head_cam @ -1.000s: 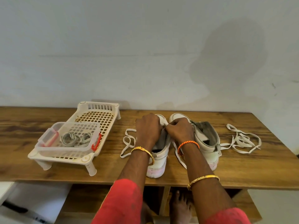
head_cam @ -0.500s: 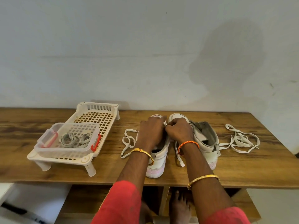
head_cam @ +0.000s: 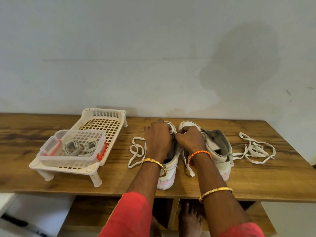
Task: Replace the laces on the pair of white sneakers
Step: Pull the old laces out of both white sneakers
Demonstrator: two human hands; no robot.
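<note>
Here, two white sneakers stand side by side on the wooden desk [head_cam: 256, 185], toes pointing to the wall. The left hand [head_cam: 158, 139] lies over the top of the left sneaker [head_cam: 168, 175], and its fingers are bent down around the shoe's front part. The right hand [head_cam: 189, 140] is just beside it, touching it. Its fingers are curled tight and pinch something small at the top of that same shoe; it looks like a bit of lace, but it is too hidden to be sure. A white lace [head_cam: 136, 151] hangs out of the left sneaker and loops on the desk to the left. The right sneaker [head_cam: 217, 151] is open at the top and has no lace in it. Another loose lace [head_cam: 256, 149] lies in a messy pile to the right, touching that shoe's heel. On the left of the desk sits a white plastic rack [head_cam: 102, 127]. A clear box [head_cam: 75, 149] with red clips stands on the rack, and rolled laces [head_cam: 75, 147] lie inside it.
</note>
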